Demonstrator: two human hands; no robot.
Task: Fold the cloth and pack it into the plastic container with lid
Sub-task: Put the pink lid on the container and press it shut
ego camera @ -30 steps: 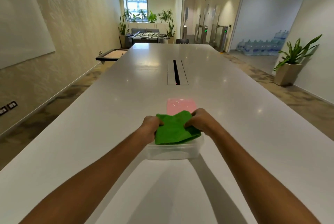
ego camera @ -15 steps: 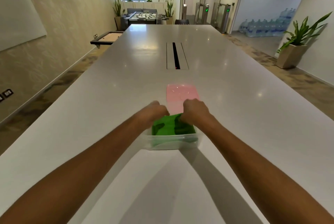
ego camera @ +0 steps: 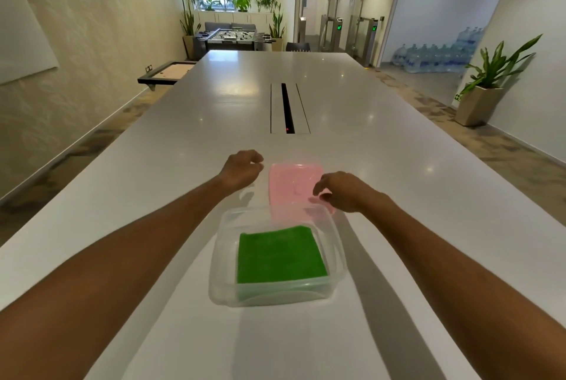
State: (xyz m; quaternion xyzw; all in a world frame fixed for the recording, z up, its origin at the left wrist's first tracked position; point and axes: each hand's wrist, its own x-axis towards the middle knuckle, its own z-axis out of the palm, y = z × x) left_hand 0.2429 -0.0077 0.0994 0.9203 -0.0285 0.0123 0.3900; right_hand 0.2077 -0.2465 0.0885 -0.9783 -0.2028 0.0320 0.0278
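Item: long white table (ego camera: 183,165), glossy, running away from the person toward the far end of the room. Near edge is lying out of frame below; left and right edges are showing as clean diagonal lines, with open floor beyond each. Broad bare surface is lying on both sides of the work area and ahead of it, up to a dark cable slot (ego camera: 287,108) set in the table's centre line.

Item: clear plastic container (ego camera: 226,257), rectangular, rounded corners, sitting open on the table between the two forearms. Its rim is standing free on all sides, touching neither arm.

Item: green cloth (ego camera: 280,255), folded into a flat square, lying inside the container on its floor, filling most of it; a narrow strip is showing bare along the container's left wall.

Item: pink lid (ego camera: 291,183), lying flat on the table just beyond the container, its near edge showing through the container's far wall.

Item: left hand (ego camera: 242,166), hovering above the table just left of the lid, fingers curled loosely inward, holding nothing; contact with the lid cannot be told.

Item: right hand (ego camera: 340,191), positioned over the lid's near right corner, fingers drooping and slightly parted, tips at or close to the lid surface; not closed around it.

Item: potted plant (ego camera: 487,85), standing on the floor far right, well apart from the table.
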